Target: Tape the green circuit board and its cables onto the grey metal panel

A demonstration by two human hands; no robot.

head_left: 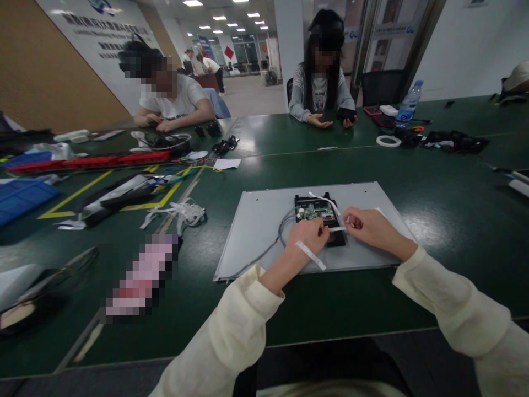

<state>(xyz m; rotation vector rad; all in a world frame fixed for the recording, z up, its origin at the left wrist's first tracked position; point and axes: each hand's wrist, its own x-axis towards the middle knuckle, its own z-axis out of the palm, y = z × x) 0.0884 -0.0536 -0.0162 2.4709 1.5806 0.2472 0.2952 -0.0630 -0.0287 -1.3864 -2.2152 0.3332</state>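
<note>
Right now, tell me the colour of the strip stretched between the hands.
The strip is white, seen in the head view.

on the tabletop [463,220], a hand could pass along the right of the grey panel [256,215], or over its far side, short of the white tape roll [388,141]. leftward, crumpled white strips [188,215] and a blurred pink item [144,275] narrow the way. a grey cable [260,251] crosses the panel's left half; left hand [308,237] and right hand [370,226], a white strip [336,228] between them, obstruct the black device's [339,239] near side.
</note>
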